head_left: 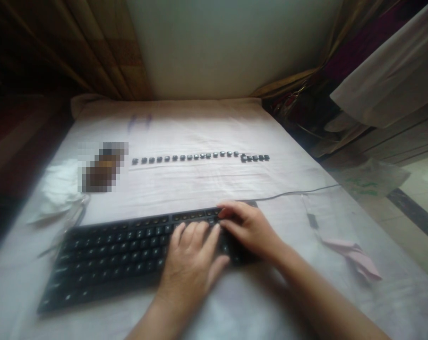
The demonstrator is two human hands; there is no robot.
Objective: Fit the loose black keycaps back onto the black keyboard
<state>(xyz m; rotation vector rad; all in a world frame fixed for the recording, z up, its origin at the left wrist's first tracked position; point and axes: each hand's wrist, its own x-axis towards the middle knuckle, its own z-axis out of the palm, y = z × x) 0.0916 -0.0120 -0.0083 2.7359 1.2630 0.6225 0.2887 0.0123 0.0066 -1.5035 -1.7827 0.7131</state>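
A black keyboard (115, 255) lies slanted on a white cloth (200, 184) in front of me. My left hand (192, 262) rests flat on its right half, fingers stretched out over the keys. My right hand (249, 229) lies over the keyboard's far right end, fingers curled and pressed together near the top edge; what they grip, if anything, is hidden. Beyond the keyboard, several loose black keycaps (200, 157) stand in a long row across the cloth.
The keyboard's cable (299, 192) runs off to the right. A pink cloth (355, 257) lies at the right. A white crumpled cloth (60, 189) and a blurred-out object (102, 167) sit at the left. Curtains hang behind.
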